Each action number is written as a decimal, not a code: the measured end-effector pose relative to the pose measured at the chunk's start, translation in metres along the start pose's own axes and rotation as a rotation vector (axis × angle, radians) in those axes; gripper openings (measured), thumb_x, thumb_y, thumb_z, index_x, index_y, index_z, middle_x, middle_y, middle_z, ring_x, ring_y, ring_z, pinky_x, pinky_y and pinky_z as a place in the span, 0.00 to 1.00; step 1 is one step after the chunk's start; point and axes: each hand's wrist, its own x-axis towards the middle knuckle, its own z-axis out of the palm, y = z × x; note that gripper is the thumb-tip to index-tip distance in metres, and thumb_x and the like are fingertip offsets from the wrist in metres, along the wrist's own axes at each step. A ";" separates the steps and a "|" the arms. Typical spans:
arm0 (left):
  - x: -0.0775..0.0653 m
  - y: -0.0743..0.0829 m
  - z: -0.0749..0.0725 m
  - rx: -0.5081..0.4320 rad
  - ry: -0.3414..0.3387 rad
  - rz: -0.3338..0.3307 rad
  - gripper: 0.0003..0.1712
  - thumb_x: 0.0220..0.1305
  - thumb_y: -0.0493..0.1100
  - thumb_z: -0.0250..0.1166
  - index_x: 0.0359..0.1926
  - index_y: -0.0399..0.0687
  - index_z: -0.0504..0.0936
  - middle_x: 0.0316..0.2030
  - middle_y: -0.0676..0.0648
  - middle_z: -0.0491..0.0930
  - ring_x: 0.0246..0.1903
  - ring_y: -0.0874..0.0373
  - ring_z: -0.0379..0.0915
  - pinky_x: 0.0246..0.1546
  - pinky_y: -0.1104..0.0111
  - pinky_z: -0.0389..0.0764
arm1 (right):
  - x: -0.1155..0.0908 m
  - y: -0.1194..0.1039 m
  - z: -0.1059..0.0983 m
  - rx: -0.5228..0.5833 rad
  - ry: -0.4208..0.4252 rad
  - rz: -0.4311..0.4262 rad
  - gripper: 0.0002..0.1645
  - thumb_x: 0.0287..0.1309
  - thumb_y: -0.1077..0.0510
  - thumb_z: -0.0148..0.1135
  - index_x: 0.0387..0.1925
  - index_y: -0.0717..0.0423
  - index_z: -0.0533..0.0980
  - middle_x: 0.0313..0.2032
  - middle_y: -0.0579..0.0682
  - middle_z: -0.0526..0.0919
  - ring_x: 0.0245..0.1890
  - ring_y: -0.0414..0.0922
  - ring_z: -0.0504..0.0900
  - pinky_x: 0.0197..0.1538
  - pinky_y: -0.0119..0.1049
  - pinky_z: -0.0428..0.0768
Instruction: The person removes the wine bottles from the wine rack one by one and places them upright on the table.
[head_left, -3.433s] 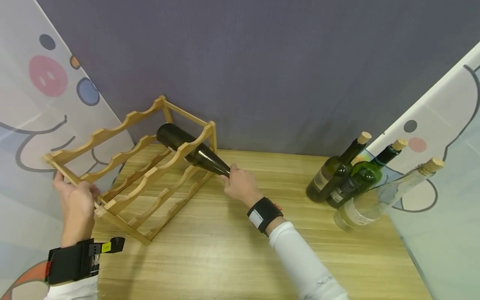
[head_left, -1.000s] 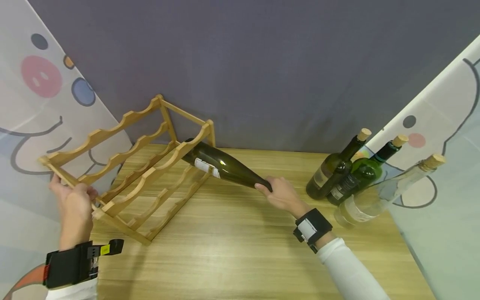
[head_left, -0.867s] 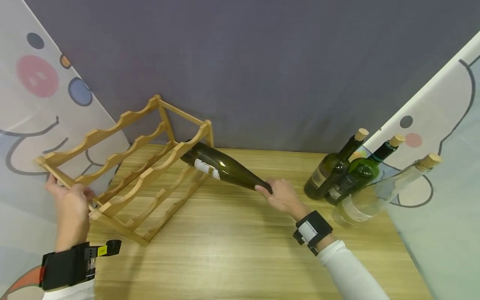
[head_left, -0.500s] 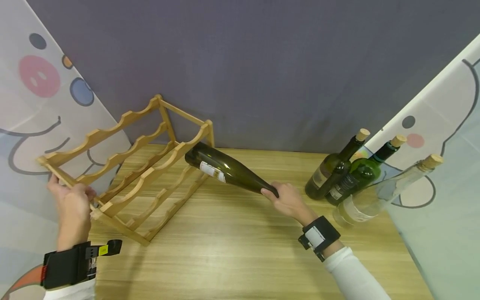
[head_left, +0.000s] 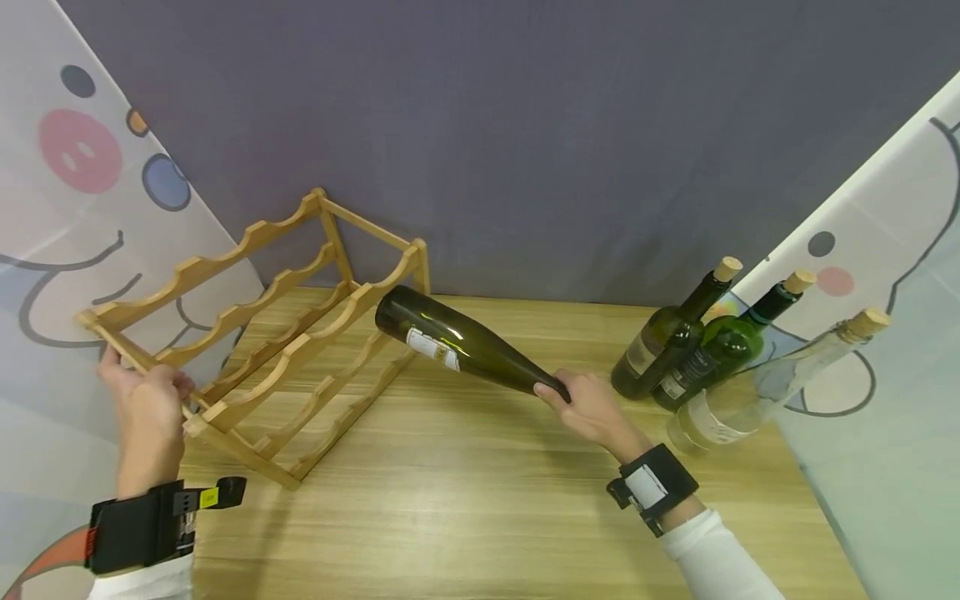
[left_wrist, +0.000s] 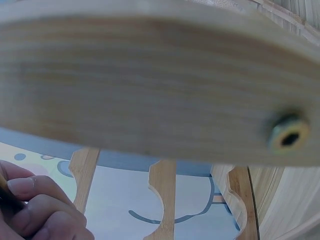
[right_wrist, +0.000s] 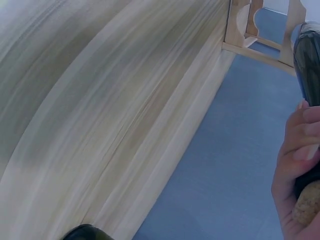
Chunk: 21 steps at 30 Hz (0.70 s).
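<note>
In the head view, my right hand (head_left: pixel 592 408) grips the neck of a dark green wine bottle (head_left: pixel 480 346) with a white label. The bottle is tilted, its base up and to the left, close to the front right end of a wooden wine rack (head_left: pixel 300 346). Whether base and rack touch, I cannot tell. A cork (right_wrist: pixel 307 205) shows at my right hand in the right wrist view. My left hand (head_left: pixel 150 408) holds the rack's left end rail, and its curled fingers (left_wrist: pixel 45 205) appear low in the left wrist view.
Three corked bottles stand at the right of the wooden table (head_left: pixel 465 500): a dark one (head_left: pixel 652 358), a green one (head_left: pixel 712 358) and a clear one (head_left: pixel 735 408). A grey wall panel (head_left: pixel 525 150) rises behind, with cartoon-printed sheets at both sides.
My right hand has drawn the bottle out of the rack, to the right and toward me, its base now at the rack's front side. My left hand keeps its hold on the rack.
</note>
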 end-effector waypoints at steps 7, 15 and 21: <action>0.002 0.000 0.000 -0.006 -0.014 0.023 0.44 0.68 0.31 0.38 0.77 0.65 0.31 0.63 0.54 0.51 0.33 0.63 0.60 0.34 0.80 0.69 | -0.009 0.002 -0.005 -0.017 0.055 -0.030 0.20 0.67 0.43 0.54 0.31 0.54 0.79 0.20 0.43 0.74 0.20 0.38 0.70 0.27 0.32 0.66; -0.001 0.002 0.000 0.008 -0.011 0.009 0.44 0.68 0.31 0.38 0.76 0.66 0.31 0.57 0.56 0.55 0.33 0.64 0.60 0.34 0.81 0.68 | -0.016 -0.001 -0.012 -0.054 0.069 -0.076 0.17 0.65 0.45 0.56 0.27 0.50 0.76 0.20 0.42 0.72 0.21 0.38 0.68 0.27 0.32 0.65; -0.003 0.002 0.001 0.014 -0.013 0.018 0.44 0.68 0.31 0.38 0.77 0.64 0.31 0.48 0.59 0.56 0.32 0.63 0.61 0.33 0.80 0.68 | -0.020 -0.004 -0.019 -0.053 0.069 -0.096 0.17 0.65 0.46 0.57 0.24 0.49 0.73 0.18 0.40 0.68 0.18 0.36 0.64 0.25 0.30 0.61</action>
